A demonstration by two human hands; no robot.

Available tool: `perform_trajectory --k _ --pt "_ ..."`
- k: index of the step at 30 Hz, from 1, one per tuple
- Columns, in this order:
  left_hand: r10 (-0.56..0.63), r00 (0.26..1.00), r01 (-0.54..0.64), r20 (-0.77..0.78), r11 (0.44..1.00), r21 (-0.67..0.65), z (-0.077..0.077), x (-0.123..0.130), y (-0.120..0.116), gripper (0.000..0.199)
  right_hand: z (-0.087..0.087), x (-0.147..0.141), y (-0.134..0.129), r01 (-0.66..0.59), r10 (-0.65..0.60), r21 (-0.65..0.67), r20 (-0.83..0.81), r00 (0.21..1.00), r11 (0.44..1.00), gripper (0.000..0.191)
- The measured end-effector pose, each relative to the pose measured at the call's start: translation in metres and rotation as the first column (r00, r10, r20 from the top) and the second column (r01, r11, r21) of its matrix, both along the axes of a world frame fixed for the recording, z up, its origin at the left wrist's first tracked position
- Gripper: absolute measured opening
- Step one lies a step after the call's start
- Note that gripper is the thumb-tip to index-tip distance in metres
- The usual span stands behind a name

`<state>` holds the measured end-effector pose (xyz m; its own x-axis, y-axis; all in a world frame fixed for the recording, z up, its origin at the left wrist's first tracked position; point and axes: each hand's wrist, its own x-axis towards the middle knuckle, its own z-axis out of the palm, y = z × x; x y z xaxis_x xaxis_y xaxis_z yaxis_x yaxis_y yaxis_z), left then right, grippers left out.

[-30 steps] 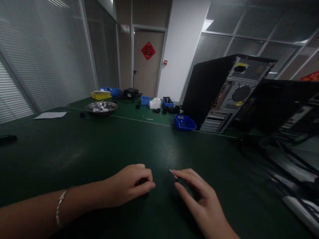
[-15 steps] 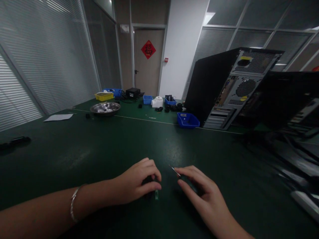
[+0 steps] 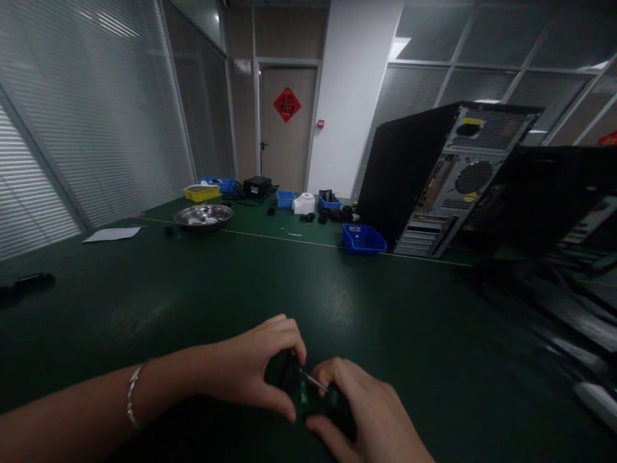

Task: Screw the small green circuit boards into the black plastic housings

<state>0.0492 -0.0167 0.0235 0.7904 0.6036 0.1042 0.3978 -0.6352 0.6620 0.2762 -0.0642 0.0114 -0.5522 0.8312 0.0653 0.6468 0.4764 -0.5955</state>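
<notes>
My left hand (image 3: 258,366), with a bracelet on its wrist, curls around a small black object (image 3: 290,371) low in the middle of the view. Its fingers rest on the far side and its thumb lies nearer me; the object's kind is too dark to make out. A small green piece (image 3: 303,391) shows at its right side. My right hand (image 3: 373,405) is wrapped around the dark handle of a screwdriver (image 3: 314,381). The thin metal shaft points left, its tip at or very near the black object. Whether they touch is unclear.
A blue bin (image 3: 364,239) stands ahead to the right beside a computer tower (image 3: 414,186). Further back are a metal bowl (image 3: 205,217), a yellow basket (image 3: 202,193) and a white device (image 3: 304,204). Paper (image 3: 112,235) lies left; cables (image 3: 544,283) tangle at right.
My right hand has moved left and nearer me, bringing the screwdriver to the black object. Its grip has shifted onto the handle. My left thumb has spread away from its fingers.
</notes>
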Motion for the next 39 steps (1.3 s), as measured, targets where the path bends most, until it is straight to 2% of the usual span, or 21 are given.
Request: perform_trajectory --k 4,9,13,16,19,22,26,30,34,39 --pt "0.036 0.998 -0.033 0.049 0.997 -0.063 -0.001 -0.001 0.002 0.051 0.001 -0.006 -0.003 0.038 -0.038 0.044 -0.02 0.999 0.998 0.023" --pt "0.033 0.995 -0.026 0.092 0.996 -0.084 -0.003 -0.002 0.002 0.052 -0.001 -0.007 -0.002 0.048 -0.048 0.019 0.012 0.999 0.999 0.019" --pt "0.055 0.997 -0.049 0.061 0.994 -0.095 -0.002 -0.002 0.002 0.045 -0.004 -0.008 0.002 0.011 -0.009 0.025 -0.065 0.998 1.0 0.023" --pt "0.055 0.994 -0.045 0.093 0.993 -0.113 -0.002 -0.001 0.002 0.042 -0.004 -0.011 0.006 0.045 -0.046 -0.01 -0.111 0.993 0.999 0.027" --pt "0.162 0.97 -0.119 0.183 0.968 -0.223 -0.006 0.0 0.004 0.037 -0.001 -0.013 0.009 0.056 -0.061 -0.038 -0.155 0.986 0.998 0.029" --pt "0.287 0.92 -0.179 0.267 0.913 -0.366 -0.012 0.001 0.007 0.038 0.007 -0.013 0.012 0.067 -0.091 -0.089 -0.294 0.951 0.994 0.024" --pt "0.342 0.863 -0.128 0.372 0.861 -0.493 -0.019 0.008 0.005 0.041 0.011 -0.014 0.016 0.141 -0.181 -0.116 -0.529 0.829 0.983 0.017" --pt "0.361 0.826 -0.081 0.432 0.835 -0.544 -0.022 0.017 -0.005 0.045 0.002 -0.018 0.017 0.178 -0.181 -0.068 -0.636 0.75 0.982 0.017" --pt "0.366 0.812 -0.048 0.454 0.818 -0.573 -0.021 0.021 -0.012 0.046 -0.007 -0.02 0.016 0.139 -0.128 -0.032 -0.632 0.764 0.99 0.017" --pt "0.359 0.805 -0.022 0.472 0.813 -0.581 -0.019 0.02 -0.012 0.045 -0.007 -0.021 0.015 0.132 -0.103 0.005 -0.597 0.796 0.991 0.017"
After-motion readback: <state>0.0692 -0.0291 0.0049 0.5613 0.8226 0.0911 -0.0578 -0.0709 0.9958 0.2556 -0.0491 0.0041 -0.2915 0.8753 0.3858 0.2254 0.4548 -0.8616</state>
